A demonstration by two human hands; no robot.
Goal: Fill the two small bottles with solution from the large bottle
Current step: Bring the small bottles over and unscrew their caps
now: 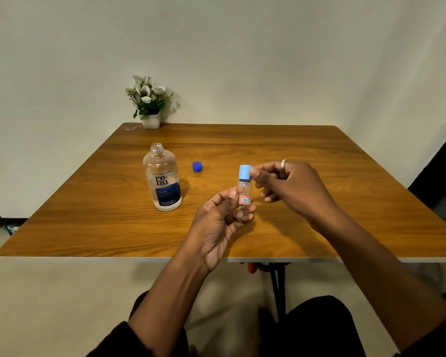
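Left hand (218, 222) is wrapped around a small clear bottle (243, 199), holding it upright above the table (88, 222), while the right hand (289, 186) pinches its light blue cap (245, 172). Further back the big bottle (162, 177) stands uncapped, dark blue cap (197, 166) lying beside it, flower pot (151, 119) at the far edge.

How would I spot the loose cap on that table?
Start at the wooden table and find the large open bottle standing left of centre. Just to its right lies the dark blue cap, alone on the wood, darker than the light blue cap on the held bottle.
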